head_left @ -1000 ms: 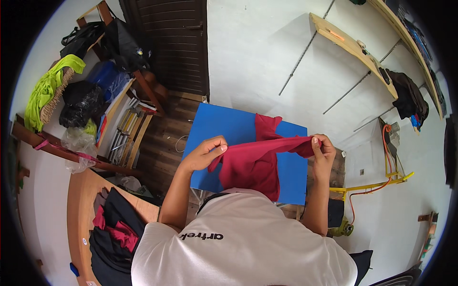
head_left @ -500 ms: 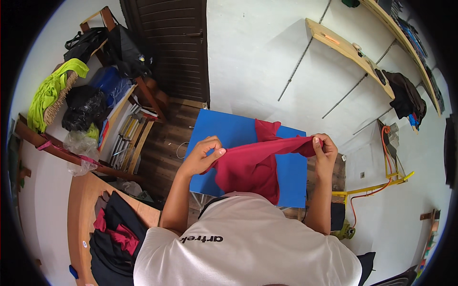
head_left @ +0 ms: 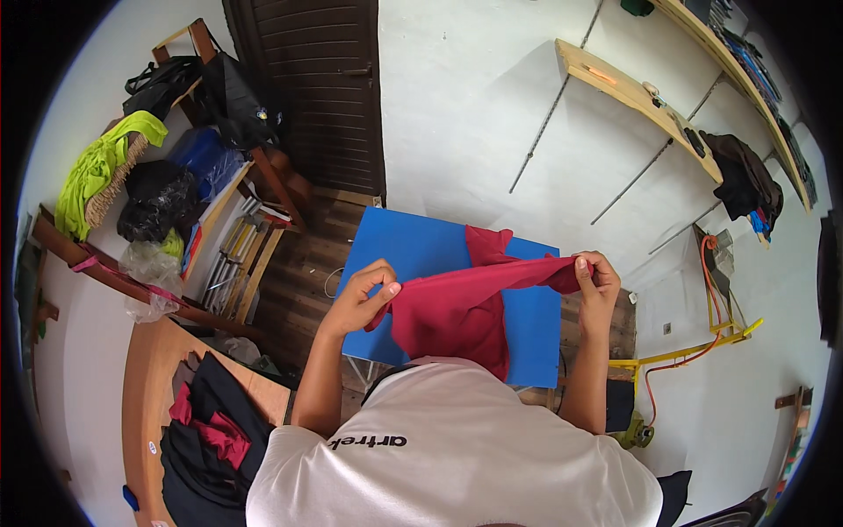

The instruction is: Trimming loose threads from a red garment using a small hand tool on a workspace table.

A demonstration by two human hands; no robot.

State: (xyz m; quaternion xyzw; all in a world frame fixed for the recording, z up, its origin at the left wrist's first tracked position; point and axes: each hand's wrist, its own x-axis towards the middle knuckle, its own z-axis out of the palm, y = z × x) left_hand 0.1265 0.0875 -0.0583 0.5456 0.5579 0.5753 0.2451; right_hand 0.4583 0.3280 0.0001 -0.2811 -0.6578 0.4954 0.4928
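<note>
A dark red garment [head_left: 448, 316] is stretched taut between my two hands above the blue table [head_left: 386, 239]. My left hand [head_left: 362, 300] pinches one end of its edge between thumb and fingers. At the other end, my right hand [head_left: 597, 279] grips a corner of the same cloth, thumb on top. Below the stretched edge the fabric hangs loosely toward my body. Part of it lies on the far side of the tabletop. The garment's exact kind cannot be made out.
To the left, a wooden table [head_left: 145, 378] carries black and red cloth [head_left: 215, 457]. Shelving with bags [head_left: 241, 97] stands at the far left, near a dark door [head_left: 312, 97]. Wooden wall shelves [head_left: 632, 101] are at upper right; a yellow metal bar [head_left: 689, 350] juts from the right wall.
Both hands keep their hold on the red garment. The left hand has shifted slightly left and down, and the cloth between the hands looks a little wider. The view has tilted slightly.
</note>
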